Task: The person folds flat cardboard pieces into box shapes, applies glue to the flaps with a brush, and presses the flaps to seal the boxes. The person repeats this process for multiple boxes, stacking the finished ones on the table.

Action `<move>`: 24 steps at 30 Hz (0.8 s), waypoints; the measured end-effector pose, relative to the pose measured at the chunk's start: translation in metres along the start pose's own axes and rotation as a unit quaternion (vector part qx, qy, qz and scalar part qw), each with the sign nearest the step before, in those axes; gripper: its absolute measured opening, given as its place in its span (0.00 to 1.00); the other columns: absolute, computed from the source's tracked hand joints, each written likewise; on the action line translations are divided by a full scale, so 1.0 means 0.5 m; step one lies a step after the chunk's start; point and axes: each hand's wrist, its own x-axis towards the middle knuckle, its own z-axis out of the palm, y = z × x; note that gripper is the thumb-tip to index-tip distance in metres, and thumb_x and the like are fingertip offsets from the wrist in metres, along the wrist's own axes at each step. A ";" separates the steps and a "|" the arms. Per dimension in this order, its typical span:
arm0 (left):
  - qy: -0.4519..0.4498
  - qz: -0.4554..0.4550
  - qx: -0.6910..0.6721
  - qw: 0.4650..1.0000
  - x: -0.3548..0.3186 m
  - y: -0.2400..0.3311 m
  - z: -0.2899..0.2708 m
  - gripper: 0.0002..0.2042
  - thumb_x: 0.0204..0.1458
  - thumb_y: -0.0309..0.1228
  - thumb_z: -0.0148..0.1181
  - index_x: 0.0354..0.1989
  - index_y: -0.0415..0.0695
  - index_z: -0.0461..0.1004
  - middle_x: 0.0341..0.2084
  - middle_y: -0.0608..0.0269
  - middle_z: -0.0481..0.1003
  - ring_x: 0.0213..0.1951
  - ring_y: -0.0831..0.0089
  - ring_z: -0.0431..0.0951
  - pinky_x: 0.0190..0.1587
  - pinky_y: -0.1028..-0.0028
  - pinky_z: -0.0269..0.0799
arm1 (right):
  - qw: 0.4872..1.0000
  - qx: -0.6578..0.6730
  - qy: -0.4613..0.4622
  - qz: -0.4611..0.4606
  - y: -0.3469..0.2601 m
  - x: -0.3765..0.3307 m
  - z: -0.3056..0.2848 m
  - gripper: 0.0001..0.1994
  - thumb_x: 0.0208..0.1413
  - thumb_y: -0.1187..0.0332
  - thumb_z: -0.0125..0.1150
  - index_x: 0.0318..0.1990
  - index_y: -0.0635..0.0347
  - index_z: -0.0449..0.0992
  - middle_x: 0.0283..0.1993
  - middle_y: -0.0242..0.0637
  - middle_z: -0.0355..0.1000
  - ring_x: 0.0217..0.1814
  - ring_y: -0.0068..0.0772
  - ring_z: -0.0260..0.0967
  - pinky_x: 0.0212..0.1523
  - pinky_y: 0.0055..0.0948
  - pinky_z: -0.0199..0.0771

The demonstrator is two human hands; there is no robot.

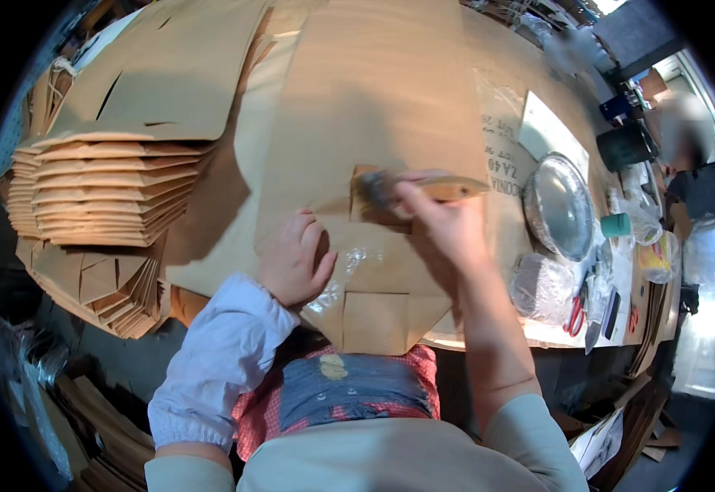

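Note:
A large sheet of brown kraft paper [324, 123], shaped like a bag, lies flat on the worktable in front of me, its near end folded in with a squarish patch [376, 316]. My right hand [439, 209] grips a wooden-handled paintbrush [456, 189]. The bristles, blurred by motion, are over a small brown paper square [365, 175] on the sheet. To the left, my left hand [293, 258] rests on the paper, holding nothing, its thumb apart from the fingers. Between my hands the paper has a wet shine.
Stacked folded paper bags [120, 189] fill the left side. On the right are a plastic-lined round bowl [560, 205], a green cap [615, 225], red-handled scissors [575, 315], a knife [594, 332] and a dark container [626, 146]. The table's near edge runs just before my waist.

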 end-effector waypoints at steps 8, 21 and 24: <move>-0.014 0.007 0.020 1.000 0.013 0.006 -0.011 0.18 0.45 0.32 0.63 0.42 0.36 0.69 0.44 0.45 0.68 0.51 0.48 0.68 0.53 0.59 0.66 | 0.924 -0.382 -0.033 0.017 0.051 0.096 0.080 0.07 0.48 0.70 0.65 0.29 0.66 0.79 0.22 0.32 0.76 0.20 0.25 0.72 0.26 0.28 0.76; -0.002 0.006 0.039 0.999 0.007 0.021 0.013 0.15 0.47 0.26 0.59 0.43 0.37 0.67 0.48 0.42 0.66 0.55 0.44 0.64 0.57 0.57 0.62 | 0.736 -0.623 0.073 -0.253 -0.006 -0.232 -0.448 0.20 0.45 0.79 0.58 0.50 0.61 0.74 0.47 0.45 0.71 0.40 0.45 0.74 0.38 0.35 0.77; -0.034 0.004 0.055 0.998 0.001 0.016 0.000 0.16 0.46 0.25 0.58 0.44 0.37 0.67 0.47 0.44 0.66 0.54 0.45 0.65 0.56 0.57 0.62 | 0.692 -0.679 -0.028 -0.243 0.018 -0.268 -0.502 0.18 0.43 0.77 0.57 0.46 0.60 0.74 0.48 0.43 0.71 0.44 0.41 0.73 0.39 0.34 0.77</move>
